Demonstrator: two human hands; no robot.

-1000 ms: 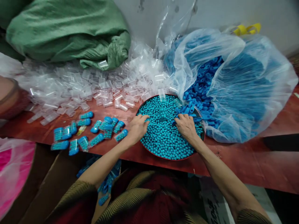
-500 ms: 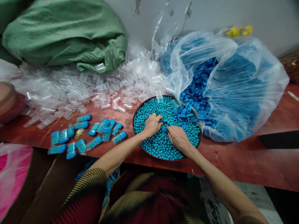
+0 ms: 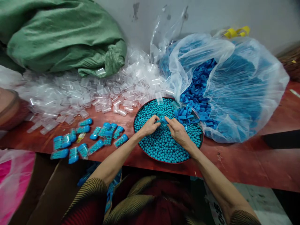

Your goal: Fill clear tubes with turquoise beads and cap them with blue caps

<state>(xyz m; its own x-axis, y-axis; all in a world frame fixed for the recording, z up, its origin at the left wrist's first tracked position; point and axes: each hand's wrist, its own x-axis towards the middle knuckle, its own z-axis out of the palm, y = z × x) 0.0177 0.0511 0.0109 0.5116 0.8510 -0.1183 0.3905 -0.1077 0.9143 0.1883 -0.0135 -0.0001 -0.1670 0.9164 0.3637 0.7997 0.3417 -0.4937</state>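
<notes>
Above a round tray (image 3: 202,139) full of turquoise beads (image 3: 168,148), I see the right hand (image 3: 176,128) holding a small blue piece (image 3: 163,119) at its fingertips, the grip nearly closed. The left hand (image 3: 151,125) curls in to meet it, fingers drawn close together; I cannot tell what lies within its grasp. Just beyond the right hand, loose blue caps (image 3: 185,114) spill from a translucent bag (image 3: 241,87) onto the beads. Off to the left, blue-capped containers (image 3: 108,135) lie on the red table (image 3: 234,157), near heaped clear tubes (image 3: 77,93) and a green sack (image 3: 65,34).
</notes>
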